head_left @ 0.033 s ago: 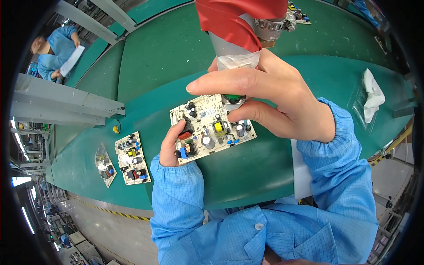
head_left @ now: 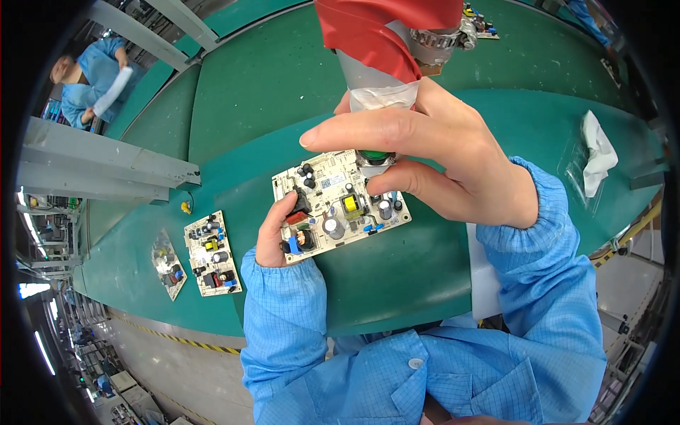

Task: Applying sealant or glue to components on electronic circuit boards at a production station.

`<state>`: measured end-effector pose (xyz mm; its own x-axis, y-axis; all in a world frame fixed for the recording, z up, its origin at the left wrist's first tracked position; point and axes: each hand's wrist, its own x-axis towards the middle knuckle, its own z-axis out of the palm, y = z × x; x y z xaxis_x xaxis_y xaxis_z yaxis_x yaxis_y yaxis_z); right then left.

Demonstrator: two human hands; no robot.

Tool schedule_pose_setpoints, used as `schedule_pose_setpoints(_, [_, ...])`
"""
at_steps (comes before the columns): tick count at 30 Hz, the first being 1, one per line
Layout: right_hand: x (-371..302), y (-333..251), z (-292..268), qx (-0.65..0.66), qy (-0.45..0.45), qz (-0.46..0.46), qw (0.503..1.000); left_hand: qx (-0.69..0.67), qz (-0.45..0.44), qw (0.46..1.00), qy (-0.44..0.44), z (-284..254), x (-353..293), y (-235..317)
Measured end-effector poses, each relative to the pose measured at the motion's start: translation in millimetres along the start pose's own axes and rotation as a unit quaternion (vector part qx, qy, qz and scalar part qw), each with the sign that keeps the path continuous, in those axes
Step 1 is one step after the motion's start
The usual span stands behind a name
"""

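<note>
My left hand (head_left: pixel 272 234) grips a cream circuit board (head_left: pixel 320 239) by its left side, thumb over the top. The board is tilted and carries capacitors, a yellow-wrapped transformer and blue parts. Above its far right part hangs a grey cylindrical device (head_left: pixel 361 71), wrapped in red sheeting and whitish tape, with a green ring at its lower end. My right hand (head_left: pixel 453 152) is curled round this lower end, index finger and thumb on either side. Its other fingers are mostly hidden behind the device. Whether the device touches the board I cannot tell.
Two more circuit boards, one whole (head_left: pixel 212 255) and one at a slant (head_left: pixel 168 265), lie left on the green table (head_left: pixel 382 283). Crumpled white paper (head_left: pixel 599 156) on clear plastic lies right. A grey metal beam (head_left: pixel 106 159) juts in at left. Another person (head_left: pixel 92 81) is at far left.
My hands, the board and the hanging device look almost unmoved. At far left, the other person's white sheet has shifted and tilted in their hands.
</note>
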<state>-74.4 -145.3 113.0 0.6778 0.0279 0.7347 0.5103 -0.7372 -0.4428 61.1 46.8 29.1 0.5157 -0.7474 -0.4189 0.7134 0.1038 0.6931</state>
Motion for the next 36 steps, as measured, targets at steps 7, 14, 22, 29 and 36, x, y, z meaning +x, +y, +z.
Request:
schedule_pose_setpoints(7, [0.0,3.4,0.0,0.0,-0.007,-0.019,1.0,-0.028,0.007,0.999,-0.023,-3.7,0.1,1.4])
schedule_pose_setpoints(14, [-0.7,1.1,2.7,0.016,-0.018,-0.007,1.0,0.022,0.07,0.996,-0.046,-2.2,0.3,-2.2])
schedule_pose_setpoints(22, [-0.4,-0.5,0.0,0.005,-0.024,0.016,1.0,0.043,0.084,0.991,-0.092,16.6,-5.7,-13.6])
schedule_pose_setpoints(29, [-0.8,-3.4,-1.0,-0.025,-0.059,0.003,0.998,0.09,0.058,0.987,-0.12,21.4,-18.7,-15.4])
schedule_pose_setpoints(36, [-1.2,-3.0,9.1,0.008,0.012,-0.022,1.0,0.104,0.05,0.984,-0.135,22.1,-18.9,-15.0])
